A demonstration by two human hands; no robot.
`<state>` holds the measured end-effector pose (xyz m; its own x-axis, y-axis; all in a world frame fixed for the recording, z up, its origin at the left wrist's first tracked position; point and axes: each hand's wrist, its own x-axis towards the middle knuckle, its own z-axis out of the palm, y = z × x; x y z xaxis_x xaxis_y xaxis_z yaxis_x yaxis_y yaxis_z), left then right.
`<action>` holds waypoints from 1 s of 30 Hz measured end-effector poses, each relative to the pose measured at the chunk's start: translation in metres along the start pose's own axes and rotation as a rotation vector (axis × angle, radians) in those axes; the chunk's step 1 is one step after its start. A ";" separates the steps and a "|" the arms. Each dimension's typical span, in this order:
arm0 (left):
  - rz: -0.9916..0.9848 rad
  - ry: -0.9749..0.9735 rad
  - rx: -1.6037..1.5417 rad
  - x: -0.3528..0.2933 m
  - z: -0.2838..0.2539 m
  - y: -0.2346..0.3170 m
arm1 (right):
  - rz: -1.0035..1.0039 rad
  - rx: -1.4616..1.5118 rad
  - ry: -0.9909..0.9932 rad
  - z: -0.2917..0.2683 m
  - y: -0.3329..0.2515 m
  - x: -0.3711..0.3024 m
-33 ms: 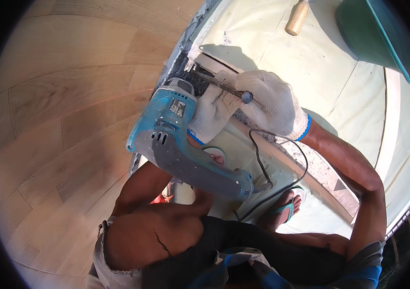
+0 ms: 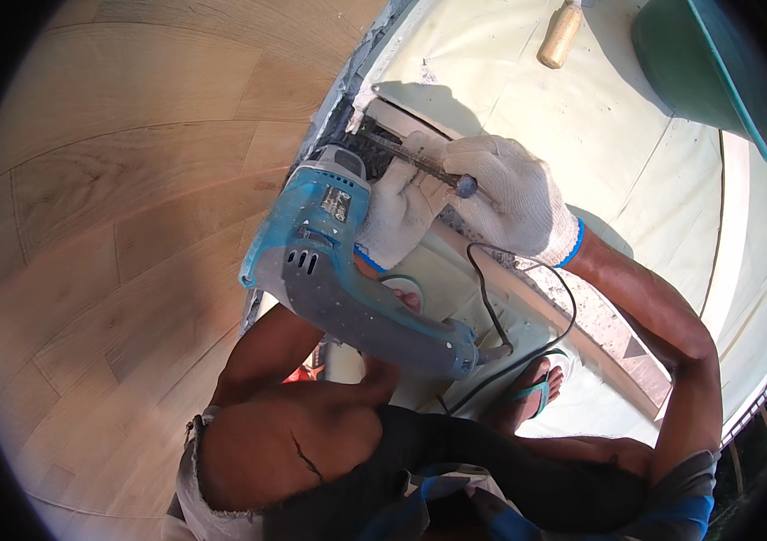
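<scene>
My left hand (image 2: 397, 212), in a white knit glove with a blue cuff, is closed around a dark metal bar (image 2: 410, 160) with a blunt round end. My right hand (image 2: 514, 198), gloved alike, has its fingers curled at the bar's near end. The bar's far tip reaches into the broken, dark edge (image 2: 354, 122) of the tiled floor. Just left of my left hand lies a corded teal-and-grey power tool (image 2: 320, 252), partly covering that hand and forearm. Its working end cannot be made out.
Wood-look tiles (image 2: 131, 180) cover the left side. Beneath my hands runs a long, narrow box-like channel (image 2: 573, 307) with rubble in it. A black cord (image 2: 573, 311) loops by my sandalled foot (image 2: 541, 388). A wooden handle (image 2: 561, 38) and a green basin (image 2: 703, 77) are at far right.
</scene>
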<state>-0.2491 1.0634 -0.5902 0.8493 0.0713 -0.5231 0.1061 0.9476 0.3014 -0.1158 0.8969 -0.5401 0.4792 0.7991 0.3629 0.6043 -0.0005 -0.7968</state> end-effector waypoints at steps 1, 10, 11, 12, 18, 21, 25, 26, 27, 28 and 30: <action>0.035 0.023 0.013 0.002 0.004 0.001 | -0.013 0.004 -0.022 0.000 0.003 0.000; 0.001 0.190 -0.001 0.010 -0.020 -0.011 | -0.077 -0.023 -0.088 0.004 0.020 -0.014; 0.004 0.222 -0.007 0.009 -0.021 -0.014 | -0.078 -0.016 -0.086 0.005 0.022 -0.017; 0.001 0.215 -0.027 0.009 -0.022 -0.015 | -0.078 -0.009 -0.083 0.006 0.023 -0.019; -0.033 0.110 -0.137 0.008 -0.043 -0.011 | -0.112 -0.087 -0.115 0.013 0.028 -0.020; -0.054 0.071 -0.131 0.014 -0.049 -0.010 | -0.126 -0.170 -0.196 0.023 0.037 -0.024; -0.079 0.090 -0.094 0.018 -0.054 -0.012 | -0.100 -0.216 -0.229 0.025 0.042 -0.031; -0.077 0.072 -0.086 0.017 -0.055 -0.013 | -0.089 -0.224 -0.254 0.023 0.042 -0.031; -0.076 0.094 -0.077 0.017 -0.056 -0.014 | -0.079 -0.233 -0.279 0.022 0.041 -0.032; -0.076 0.116 -0.068 0.015 -0.057 -0.015 | -0.084 -0.238 -0.263 0.023 0.040 -0.033; -0.075 0.146 -0.057 0.013 -0.056 -0.017 | -0.093 -0.251 -0.234 0.024 0.037 -0.036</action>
<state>-0.2687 1.0657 -0.6467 0.7556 0.0403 -0.6538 0.1334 0.9677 0.2138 -0.1261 0.8820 -0.5938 0.2737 0.9186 0.2849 0.7900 -0.0458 -0.6114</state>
